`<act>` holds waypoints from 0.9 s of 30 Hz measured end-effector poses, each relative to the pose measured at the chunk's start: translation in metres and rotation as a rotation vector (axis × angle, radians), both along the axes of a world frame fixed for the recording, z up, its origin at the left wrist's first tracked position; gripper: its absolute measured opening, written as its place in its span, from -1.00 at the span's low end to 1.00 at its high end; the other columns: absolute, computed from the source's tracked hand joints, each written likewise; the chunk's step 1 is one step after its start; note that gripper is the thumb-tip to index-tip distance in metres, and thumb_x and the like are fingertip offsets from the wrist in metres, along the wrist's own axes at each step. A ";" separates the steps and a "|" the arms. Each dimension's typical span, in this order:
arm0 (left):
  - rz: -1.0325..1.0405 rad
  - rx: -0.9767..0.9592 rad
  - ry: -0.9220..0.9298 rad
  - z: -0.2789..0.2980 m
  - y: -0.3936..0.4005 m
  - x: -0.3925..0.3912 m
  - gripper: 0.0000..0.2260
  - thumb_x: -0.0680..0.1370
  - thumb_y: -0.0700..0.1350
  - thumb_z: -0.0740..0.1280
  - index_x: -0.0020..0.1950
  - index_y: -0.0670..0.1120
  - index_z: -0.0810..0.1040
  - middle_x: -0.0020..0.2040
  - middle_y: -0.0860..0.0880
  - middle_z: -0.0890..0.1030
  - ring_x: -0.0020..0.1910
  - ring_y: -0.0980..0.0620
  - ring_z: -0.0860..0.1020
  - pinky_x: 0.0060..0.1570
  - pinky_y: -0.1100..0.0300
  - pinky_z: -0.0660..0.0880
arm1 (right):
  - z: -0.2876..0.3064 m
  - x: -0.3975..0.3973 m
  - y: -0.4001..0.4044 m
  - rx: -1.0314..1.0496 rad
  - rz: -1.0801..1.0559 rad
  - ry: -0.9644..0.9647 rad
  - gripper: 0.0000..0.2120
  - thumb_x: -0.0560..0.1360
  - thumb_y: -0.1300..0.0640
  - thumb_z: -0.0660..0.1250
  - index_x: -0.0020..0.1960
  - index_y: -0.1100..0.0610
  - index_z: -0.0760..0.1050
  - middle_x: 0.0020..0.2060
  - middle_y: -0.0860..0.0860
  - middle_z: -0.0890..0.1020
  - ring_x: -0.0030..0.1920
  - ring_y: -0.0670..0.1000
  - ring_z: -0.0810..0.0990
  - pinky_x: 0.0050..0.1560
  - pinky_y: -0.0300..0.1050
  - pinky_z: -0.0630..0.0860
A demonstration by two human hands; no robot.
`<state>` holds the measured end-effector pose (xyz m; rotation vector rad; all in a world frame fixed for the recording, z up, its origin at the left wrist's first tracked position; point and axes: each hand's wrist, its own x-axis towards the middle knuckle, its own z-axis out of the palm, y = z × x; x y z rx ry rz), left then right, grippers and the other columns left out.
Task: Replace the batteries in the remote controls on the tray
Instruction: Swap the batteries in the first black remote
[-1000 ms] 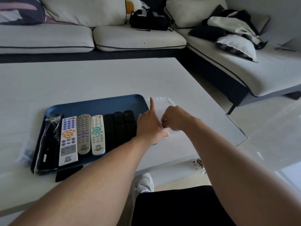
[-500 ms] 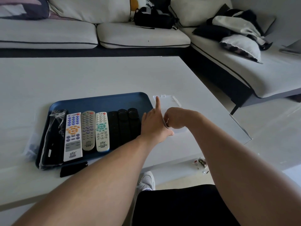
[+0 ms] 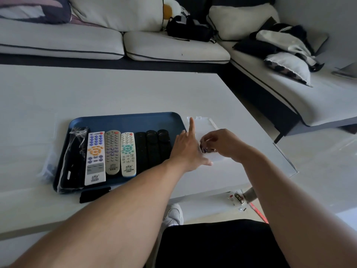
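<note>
Right hand (image 3: 224, 144) now lifted with dark batteries (image 3: 207, 150) pinched in its fingertips, blue tray (image 3: 123, 120) of remote controls (image 3: 112, 151) at left, left hand (image 3: 188, 149) flat, fingers straight, beside clear battery box (image 3: 202, 126).

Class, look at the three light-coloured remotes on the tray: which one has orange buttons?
The leftmost light remote, white and longest; the other two show none.

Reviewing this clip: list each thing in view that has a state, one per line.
left hand: open, flat on the clear box, forefinger raised
right hand: pinching batteries
batteries: held over the box
clear box: on table beside tray
blue tray: loaded with remotes
white remote: face up
</note>
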<state>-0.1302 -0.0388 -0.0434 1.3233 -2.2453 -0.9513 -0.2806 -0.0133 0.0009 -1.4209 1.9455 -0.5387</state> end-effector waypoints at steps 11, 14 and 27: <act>0.142 0.041 0.072 0.043 -0.003 0.099 0.29 0.31 0.11 0.65 0.63 0.09 -0.32 0.62 -0.03 0.16 0.59 -0.05 0.12 0.48 0.06 0.21 | 0.041 0.067 -0.004 0.007 -0.099 -1.455 -0.85 0.63 0.18 0.24 0.07 0.25 0.53 0.24 0.15 0.62 -0.05 -0.01 0.62 -0.18 -0.27 0.56; 0.327 0.034 0.244 0.051 -0.004 0.145 0.08 0.41 0.14 0.57 0.67 0.05 -0.12 0.55 0.03 0.30 0.54 0.01 0.25 0.41 0.15 0.27 | 0.049 0.113 -0.014 0.064 -0.014 -1.411 -0.84 0.60 0.20 0.22 -0.09 0.21 0.53 0.22 0.14 0.64 -0.08 0.02 0.64 -0.36 -0.30 0.45; 1.050 -0.303 0.389 0.042 0.004 0.307 -0.65 0.69 0.08 0.17 0.25 -0.14 0.56 0.20 -0.07 0.67 0.18 -0.07 0.60 0.05 0.21 0.37 | 0.039 0.287 -0.026 0.406 0.387 -0.728 -0.91 0.59 0.25 0.22 0.02 0.15 0.50 -0.27 0.04 0.58 -0.31 0.00 0.63 -0.58 -0.28 0.12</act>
